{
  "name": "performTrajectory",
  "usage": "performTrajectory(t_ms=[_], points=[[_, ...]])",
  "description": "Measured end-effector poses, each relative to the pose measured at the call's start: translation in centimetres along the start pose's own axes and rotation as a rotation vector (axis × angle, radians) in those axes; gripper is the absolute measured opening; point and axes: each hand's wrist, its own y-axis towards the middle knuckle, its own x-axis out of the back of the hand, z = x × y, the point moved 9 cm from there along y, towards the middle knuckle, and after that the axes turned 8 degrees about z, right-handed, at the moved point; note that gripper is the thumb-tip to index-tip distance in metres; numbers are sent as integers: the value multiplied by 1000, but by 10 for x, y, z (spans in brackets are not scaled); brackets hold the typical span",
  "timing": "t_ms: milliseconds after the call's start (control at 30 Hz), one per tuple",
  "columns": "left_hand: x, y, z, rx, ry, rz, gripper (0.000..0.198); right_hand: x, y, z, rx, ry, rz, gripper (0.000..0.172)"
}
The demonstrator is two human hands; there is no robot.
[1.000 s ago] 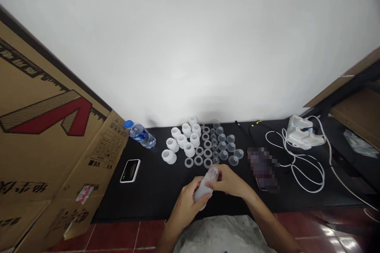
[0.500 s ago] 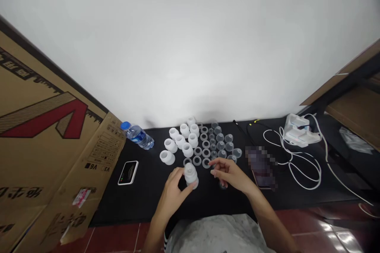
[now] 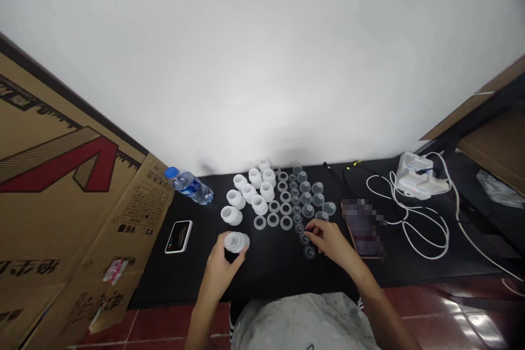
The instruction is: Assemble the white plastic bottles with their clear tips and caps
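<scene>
My left hand [image 3: 220, 268] grips a frosted white plastic bottle [image 3: 237, 241], which lies on its side just above the black tabletop [image 3: 197, 279]. My right hand [image 3: 330, 243] is at the front of the rows, its fingertips at a small transparent plastic cap [image 3: 304, 238]. Another such cap [image 3: 309, 252] lies just below those fingers. Farther back stand white plastic collars [image 3: 249, 193], translucent rings [image 3: 273, 220] and more transparent caps [image 3: 305, 197], all in loose rows.
A water bottle [image 3: 190, 187] and a white-framed black device [image 3: 179, 236] lie left of the rows. A pixelated object [image 3: 363, 227] sits right of my right hand. White cables [image 3: 422, 229] and a white charger [image 3: 416, 178] lie farther right. Cardboard [image 3: 74, 191] leans at the left.
My left hand has carried the bottle left and turned it onto its side. My right hand has moved away from the bottle toward the small caps, and its fingers are more curled.
</scene>
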Motion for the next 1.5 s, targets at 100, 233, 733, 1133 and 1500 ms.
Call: performTrajectory(t_ms=[100, 233, 733, 1133, 1500], points=[[5, 2, 15, 48, 6, -17, 47, -2, 3, 2, 23, -86, -31, 17], [10, 2, 23, 100, -49, -157, 72, -3, 0, 5, 21, -149, -47, 23], [-73, -23, -72, -334, 116, 6, 32, -6, 3, 26, 132, -306, 107, 15], [-85, 6, -74, -244, 176, -41, 44, -16, -11, 53, 253, -146, 66, 24], [-87, -6, -60, -154, -17, 13, 60, -64, -4, 60, 278, -184, 140, 24]])
